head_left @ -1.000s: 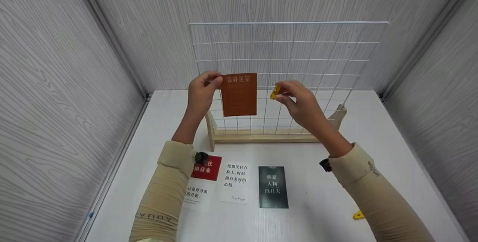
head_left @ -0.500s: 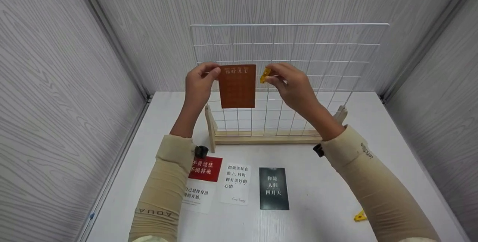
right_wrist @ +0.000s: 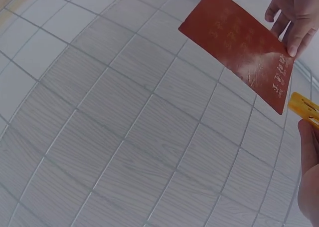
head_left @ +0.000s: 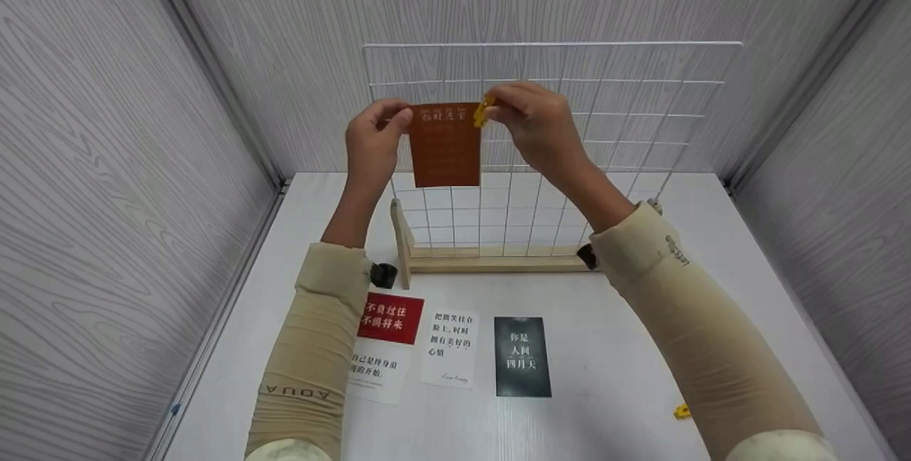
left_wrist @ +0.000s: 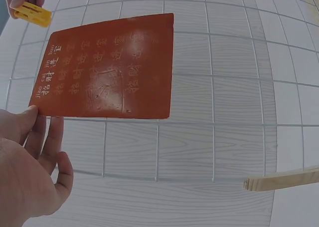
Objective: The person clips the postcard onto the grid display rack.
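My left hand point(head_left: 374, 137) pinches the upper left corner of an orange-brown card point(head_left: 446, 151) with pale Chinese characters along its top. The card hangs in front of a white wire grid point(head_left: 591, 116). In my right hand point(head_left: 534, 116) a yellow clip point(head_left: 482, 112) is pinched between thumb and fingers, right at the card's upper right corner in the head view. The left wrist view shows a small gap between the yellow clip point(left_wrist: 32, 14) and the card point(left_wrist: 107, 70). From the right wrist, the clip's tip point(right_wrist: 303, 107) lies close beside the card's top edge.
The grid stands in a wooden base point(head_left: 498, 263) on the white table point(head_left: 605, 347). Before it lie a red card point(head_left: 393, 319), two white cards point(head_left: 450, 347) point(head_left: 377, 375) and a dark green card point(head_left: 523, 358). Another yellow clip point(head_left: 682, 411) lies by the right forearm.
Both hands have risen along the grid, the left carrying the orange-brown card. The right hand has moved left, bringing the yellow clip up to the card's upper right corner.
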The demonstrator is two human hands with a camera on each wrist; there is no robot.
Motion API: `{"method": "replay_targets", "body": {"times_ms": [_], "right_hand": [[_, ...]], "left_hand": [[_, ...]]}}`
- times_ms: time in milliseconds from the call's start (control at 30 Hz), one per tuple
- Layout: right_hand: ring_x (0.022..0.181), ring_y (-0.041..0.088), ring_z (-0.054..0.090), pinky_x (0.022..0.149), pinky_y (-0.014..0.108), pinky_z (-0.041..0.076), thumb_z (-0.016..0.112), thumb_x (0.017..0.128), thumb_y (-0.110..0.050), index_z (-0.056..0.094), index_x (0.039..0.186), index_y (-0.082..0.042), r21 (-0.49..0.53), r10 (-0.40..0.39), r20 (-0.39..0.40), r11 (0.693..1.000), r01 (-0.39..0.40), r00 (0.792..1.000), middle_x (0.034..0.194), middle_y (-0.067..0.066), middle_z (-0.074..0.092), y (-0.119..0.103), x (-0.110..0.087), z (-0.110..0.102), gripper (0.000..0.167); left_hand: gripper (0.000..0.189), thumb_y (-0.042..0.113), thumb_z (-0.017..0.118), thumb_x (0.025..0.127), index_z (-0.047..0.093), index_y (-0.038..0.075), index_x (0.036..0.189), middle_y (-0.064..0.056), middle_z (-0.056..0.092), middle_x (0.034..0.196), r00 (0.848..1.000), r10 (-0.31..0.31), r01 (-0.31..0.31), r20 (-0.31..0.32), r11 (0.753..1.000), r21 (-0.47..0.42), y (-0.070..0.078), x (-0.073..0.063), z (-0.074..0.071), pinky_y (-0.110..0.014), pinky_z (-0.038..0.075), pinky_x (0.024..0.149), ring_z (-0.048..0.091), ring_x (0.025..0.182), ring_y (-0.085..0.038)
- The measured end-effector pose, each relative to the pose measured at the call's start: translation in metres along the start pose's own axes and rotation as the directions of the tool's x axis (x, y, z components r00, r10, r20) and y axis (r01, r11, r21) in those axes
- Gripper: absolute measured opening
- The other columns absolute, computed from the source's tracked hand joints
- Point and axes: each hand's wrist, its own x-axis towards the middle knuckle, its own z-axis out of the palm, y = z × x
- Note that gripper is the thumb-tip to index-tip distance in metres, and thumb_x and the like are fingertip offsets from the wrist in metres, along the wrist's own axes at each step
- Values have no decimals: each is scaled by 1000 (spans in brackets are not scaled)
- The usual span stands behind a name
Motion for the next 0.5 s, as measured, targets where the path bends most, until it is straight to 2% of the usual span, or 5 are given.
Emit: {"method": "replay_targets", "body": {"times_ms": [367,500], "right_hand": [[102,20,71,90,27,56,63,98,-14,75,109,1,11,-31,-42,999,31,999,106,12,74,-4,22,17,22],[99,19,71,88,26,57,63,99,-15,76,106,0,31,-12,-79,999,15,997,105,11,75,-5,28,25,21]], "left_hand": [[23,22,63,101,70,7,117,-7,70,109,999,24,-25,-43,999,-23,1,10,0,-28,50,87,63,99,-16],[23,22,63,101,71,7,117,-7,70,109,998,24,-27,-50,999,-41,2,12,0,-29,50,87,63,99,-17]]}}
